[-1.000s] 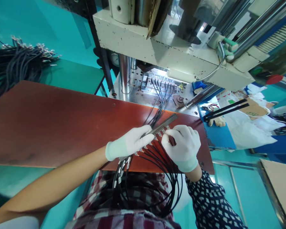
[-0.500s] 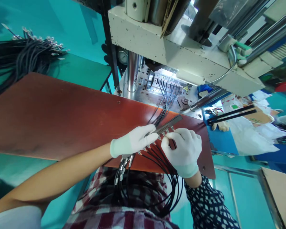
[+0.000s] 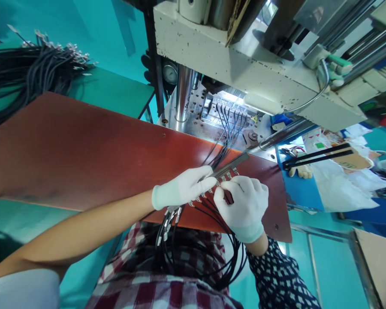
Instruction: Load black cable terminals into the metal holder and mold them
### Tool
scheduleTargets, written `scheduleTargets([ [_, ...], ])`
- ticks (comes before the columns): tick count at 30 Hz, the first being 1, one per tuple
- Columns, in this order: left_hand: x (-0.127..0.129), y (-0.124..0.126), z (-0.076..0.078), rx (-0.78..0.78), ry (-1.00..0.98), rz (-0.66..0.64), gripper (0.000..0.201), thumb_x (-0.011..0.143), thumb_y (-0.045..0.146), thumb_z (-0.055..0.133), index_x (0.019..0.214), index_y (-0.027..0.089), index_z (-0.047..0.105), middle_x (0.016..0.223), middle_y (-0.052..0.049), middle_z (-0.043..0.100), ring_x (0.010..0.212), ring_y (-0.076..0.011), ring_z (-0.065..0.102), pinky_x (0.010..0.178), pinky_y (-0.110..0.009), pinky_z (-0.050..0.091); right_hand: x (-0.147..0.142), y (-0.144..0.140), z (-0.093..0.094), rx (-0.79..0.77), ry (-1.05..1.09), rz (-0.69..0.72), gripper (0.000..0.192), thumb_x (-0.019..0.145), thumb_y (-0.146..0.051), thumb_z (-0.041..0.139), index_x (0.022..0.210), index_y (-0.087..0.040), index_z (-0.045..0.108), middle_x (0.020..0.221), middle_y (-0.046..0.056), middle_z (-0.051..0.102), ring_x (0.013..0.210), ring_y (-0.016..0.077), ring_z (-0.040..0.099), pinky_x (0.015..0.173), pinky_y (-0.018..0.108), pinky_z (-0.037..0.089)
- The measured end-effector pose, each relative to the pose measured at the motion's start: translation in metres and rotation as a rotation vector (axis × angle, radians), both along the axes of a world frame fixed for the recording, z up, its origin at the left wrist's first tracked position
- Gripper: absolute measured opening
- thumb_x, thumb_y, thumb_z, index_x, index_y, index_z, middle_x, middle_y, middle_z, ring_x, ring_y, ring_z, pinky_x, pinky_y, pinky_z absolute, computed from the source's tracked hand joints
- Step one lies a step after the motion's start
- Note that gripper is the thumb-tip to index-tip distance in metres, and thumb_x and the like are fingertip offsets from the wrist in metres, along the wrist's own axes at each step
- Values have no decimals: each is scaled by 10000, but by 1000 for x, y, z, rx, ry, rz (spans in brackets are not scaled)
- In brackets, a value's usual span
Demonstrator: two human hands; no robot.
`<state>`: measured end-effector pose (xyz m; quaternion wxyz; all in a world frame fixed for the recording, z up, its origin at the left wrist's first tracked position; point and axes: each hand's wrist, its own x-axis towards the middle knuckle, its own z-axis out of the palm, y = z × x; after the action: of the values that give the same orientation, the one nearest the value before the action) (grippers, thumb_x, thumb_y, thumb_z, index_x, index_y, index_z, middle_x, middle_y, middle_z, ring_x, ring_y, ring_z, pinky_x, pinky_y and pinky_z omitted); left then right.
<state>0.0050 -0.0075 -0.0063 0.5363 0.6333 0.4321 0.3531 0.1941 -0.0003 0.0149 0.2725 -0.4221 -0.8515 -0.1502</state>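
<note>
Both hands wear white gloves and work over the brown board. My left hand presses down on a grey metal bar that lies slanted on the board. Several black wires with metal terminals line up along the bar's lower edge. My right hand pinches one wire's terminal right by the bar, next to the left fingertips. The wires loop down over my lap.
A press machine stands behind the board, with several black wires seated in its lit fixture. A large bundle of black cables lies at far left. Two black strips, a plastic bag and a blue surface sit to the right.
My right hand has shifted slightly left along the bar toward my left fingertips. The view has drifted, so everything sits a little lower and to the right.
</note>
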Motion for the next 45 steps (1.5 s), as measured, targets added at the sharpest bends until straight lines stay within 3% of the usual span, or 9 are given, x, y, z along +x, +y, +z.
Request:
scheduleTargets([
  [3,1,0,0,-41,-25,10,383,967,516,398,771,187,411,663,50,415,581,-93,427,551,-227,374,2,-5,3,-16,-4,-4,13,793,-259,701,785,-249,701,818,5,682,745,191,535,690,370,326],
  [6,1,0,-1,-77,-61,12,373,962,520,402,786,191,414,658,49,422,568,-95,445,531,-224,379,3,-13,8,-40,-14,37,81,798,-298,718,868,-256,723,854,9,696,773,193,548,716,374,334],
  [17,1,1,0,14,-44,23,363,968,478,405,751,188,386,691,38,393,642,-106,416,595,-237,400,-9,-10,-6,-36,-29,63,67,788,-234,671,722,-238,678,714,1,635,718,179,501,677,380,302],
  [23,0,1,-3,-36,-57,12,355,978,477,398,771,188,400,683,47,414,602,-93,432,561,-228,384,-6,-19,2,-76,-3,85,78,801,-273,711,877,-261,723,829,-4,700,761,183,548,721,381,335],
  [26,0,1,-3,-17,-48,25,349,980,457,406,763,184,411,687,43,421,609,-93,438,559,-228,381,-9,-22,5,-114,-52,108,25,805,-282,707,817,-262,716,766,-12,688,726,177,534,701,386,310],
  [32,1,1,-2,-28,-66,40,343,977,438,416,749,183,392,678,47,398,600,-85,427,542,-216,371,-19,-19,-3,-121,-56,79,98,765,-192,668,683,-246,678,666,-15,634,679,173,505,654,389,274],
  [39,2,1,3,-96,-114,41,325,963,425,429,751,181,390,662,55,403,567,-78,430,511,-207,378,-14,-25,0,-103,-16,123,36,790,-281,725,818,-262,713,784,-28,687,739,167,539,714,378,318],
  [45,2,1,3,-104,-124,64,324,957,411,449,741,178,384,646,66,406,561,-69,419,520,-201,368,-22,-27,-4,-120,-53,138,102,777,-241,715,684,-240,674,647,-33,620,673,152,495,673,378,277],
])
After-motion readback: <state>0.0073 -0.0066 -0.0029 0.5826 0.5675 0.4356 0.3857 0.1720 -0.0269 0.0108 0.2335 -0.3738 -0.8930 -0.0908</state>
